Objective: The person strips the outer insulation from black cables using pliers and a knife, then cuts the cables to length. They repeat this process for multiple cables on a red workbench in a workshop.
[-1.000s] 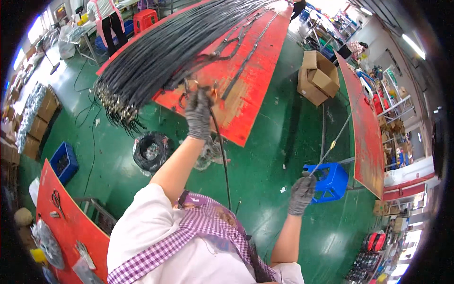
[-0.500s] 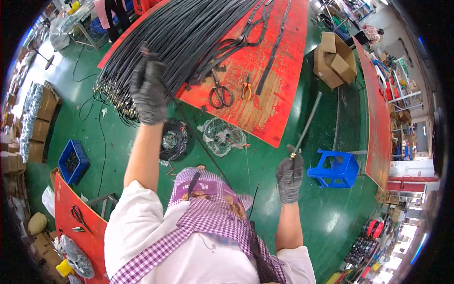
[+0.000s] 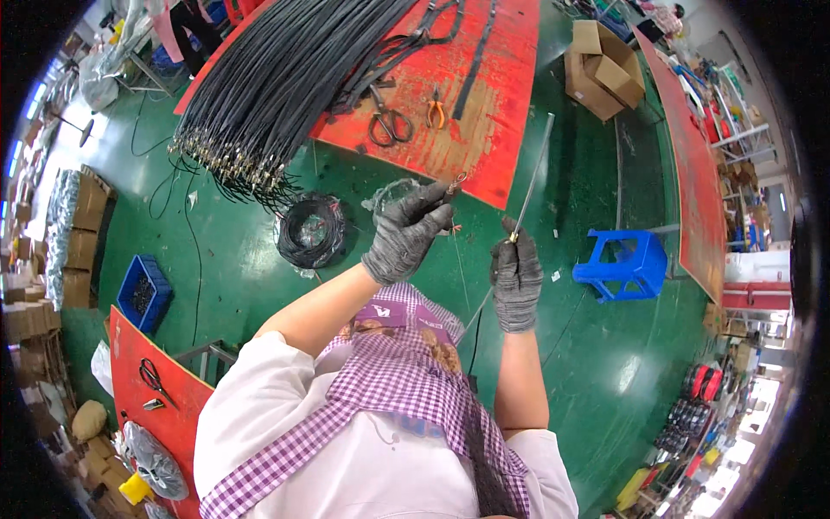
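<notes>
My left hand [image 3: 405,235], in a grey knit glove, is closed around the end of a dark cable, whose coppery, looped metal tip [image 3: 458,182] sticks out past the fingers toward the red table. To its right my right hand [image 3: 517,281], also gloved, grips a long thin grey rod [image 3: 535,171] near a small brass-coloured fitting [image 3: 514,236]. The rod points up and away, tilted slightly right. A gap separates the cable tip from the rod. Beyond both hands, a thick bundle of black cables [image 3: 294,78] with metal ends hangs over the table's left edge.
On the red table [image 3: 484,147] lie black-handled scissors [image 3: 389,126] and orange-handled pliers [image 3: 437,111]. A wrapped black coil [image 3: 311,232] rests on the green floor. A blue stool [image 3: 624,265] and an open carton [image 3: 605,73] stand right; a blue bin [image 3: 143,294] sits left.
My left hand has come down and right from above the cable bundle, bringing a cable end close to my right hand. The right hand has shifted slightly up and left, still holding the rod.
</notes>
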Action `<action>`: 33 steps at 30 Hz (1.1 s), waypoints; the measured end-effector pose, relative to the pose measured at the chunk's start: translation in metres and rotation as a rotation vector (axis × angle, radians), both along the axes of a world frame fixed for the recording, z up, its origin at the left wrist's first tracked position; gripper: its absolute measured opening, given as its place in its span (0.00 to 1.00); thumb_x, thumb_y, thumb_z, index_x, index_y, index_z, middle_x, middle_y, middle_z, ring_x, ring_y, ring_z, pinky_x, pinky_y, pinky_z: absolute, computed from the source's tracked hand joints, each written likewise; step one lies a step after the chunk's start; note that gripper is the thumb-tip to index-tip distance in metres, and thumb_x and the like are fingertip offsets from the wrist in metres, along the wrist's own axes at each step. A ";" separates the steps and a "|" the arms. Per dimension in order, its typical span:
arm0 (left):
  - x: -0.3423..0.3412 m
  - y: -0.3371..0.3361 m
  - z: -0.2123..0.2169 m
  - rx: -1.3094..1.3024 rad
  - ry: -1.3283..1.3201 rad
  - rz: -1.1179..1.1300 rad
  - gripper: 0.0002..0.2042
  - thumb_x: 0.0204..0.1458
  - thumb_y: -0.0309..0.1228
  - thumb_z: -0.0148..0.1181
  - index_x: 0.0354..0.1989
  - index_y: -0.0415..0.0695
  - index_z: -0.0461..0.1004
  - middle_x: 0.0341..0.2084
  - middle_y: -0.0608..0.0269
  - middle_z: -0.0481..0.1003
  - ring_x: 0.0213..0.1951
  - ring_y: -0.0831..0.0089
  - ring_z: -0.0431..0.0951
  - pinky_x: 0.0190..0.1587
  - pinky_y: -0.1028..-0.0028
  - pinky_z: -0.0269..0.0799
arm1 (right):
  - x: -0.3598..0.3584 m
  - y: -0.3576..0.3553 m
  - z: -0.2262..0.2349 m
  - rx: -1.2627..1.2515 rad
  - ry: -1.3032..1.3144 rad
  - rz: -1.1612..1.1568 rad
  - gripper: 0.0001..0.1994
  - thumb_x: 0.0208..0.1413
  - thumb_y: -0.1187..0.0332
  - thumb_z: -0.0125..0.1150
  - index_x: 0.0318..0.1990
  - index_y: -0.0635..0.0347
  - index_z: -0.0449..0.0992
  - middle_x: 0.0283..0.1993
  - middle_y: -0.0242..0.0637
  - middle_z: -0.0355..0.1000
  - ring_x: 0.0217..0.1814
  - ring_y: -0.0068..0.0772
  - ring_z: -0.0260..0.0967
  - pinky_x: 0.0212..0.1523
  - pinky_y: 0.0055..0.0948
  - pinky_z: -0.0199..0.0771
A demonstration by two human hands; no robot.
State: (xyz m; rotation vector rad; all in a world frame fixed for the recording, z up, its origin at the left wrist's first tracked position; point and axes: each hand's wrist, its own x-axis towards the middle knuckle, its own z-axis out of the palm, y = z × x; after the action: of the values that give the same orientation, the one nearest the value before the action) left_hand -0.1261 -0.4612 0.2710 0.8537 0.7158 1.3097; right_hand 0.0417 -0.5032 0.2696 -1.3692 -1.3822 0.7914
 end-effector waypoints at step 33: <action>0.079 -0.131 0.009 0.338 0.407 -0.076 0.10 0.47 0.27 0.49 0.37 0.37 0.68 0.21 0.66 0.69 0.24 0.83 0.67 0.29 0.81 0.65 | 0.056 -0.138 0.040 -0.079 0.054 0.095 0.10 0.50 0.67 0.46 0.39 0.61 0.65 0.21 0.31 0.63 0.20 0.19 0.58 0.20 0.20 0.59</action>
State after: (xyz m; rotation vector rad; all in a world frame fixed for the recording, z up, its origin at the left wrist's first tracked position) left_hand -0.0469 -0.5921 0.2797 1.4347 0.7777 1.2177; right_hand 0.0977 -0.6414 0.3099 -1.3407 -1.3949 0.9474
